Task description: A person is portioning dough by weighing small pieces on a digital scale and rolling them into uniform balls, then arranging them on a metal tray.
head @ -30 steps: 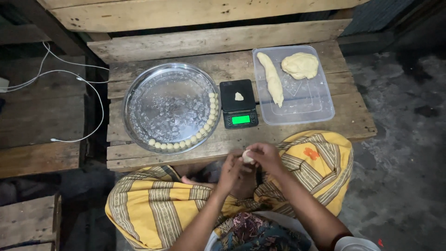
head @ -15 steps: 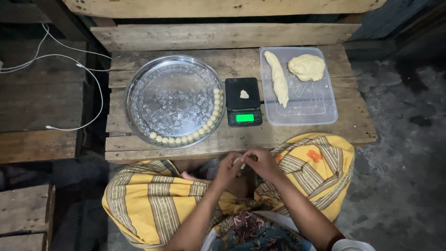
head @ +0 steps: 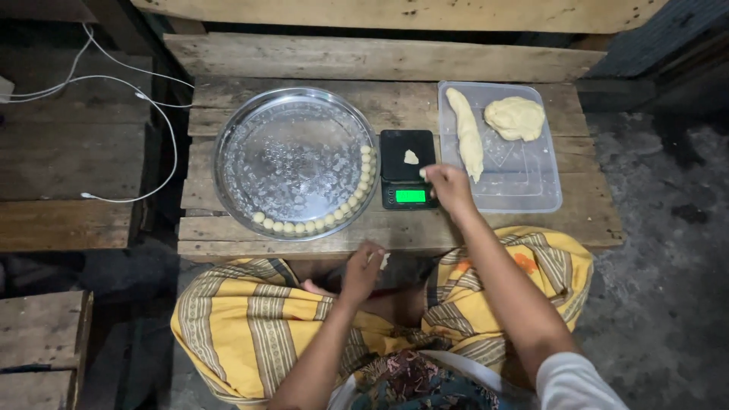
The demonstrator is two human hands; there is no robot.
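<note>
My right hand reaches over the black scale and pinches a small dough bit between its fingertips. Another small dough piece lies on the scale's platform. My left hand hovers over my lap, just below the table's front edge, fingers curled around a small dough piece. A round metal tray sits left of the scale, with several small dough balls lined along its right and lower rim. A clear plastic tray on the right carries a dough log and a dough lump.
Everything stands on a low wooden plank table. White cables run over the boards at the left. My knees, under a yellow striped cloth, sit against the table's front edge. Rough dark floor lies to the right.
My hands were together over my lap working a dough piece. They have parted: the right hand rose to the scale with a bit, the left stayed low.
</note>
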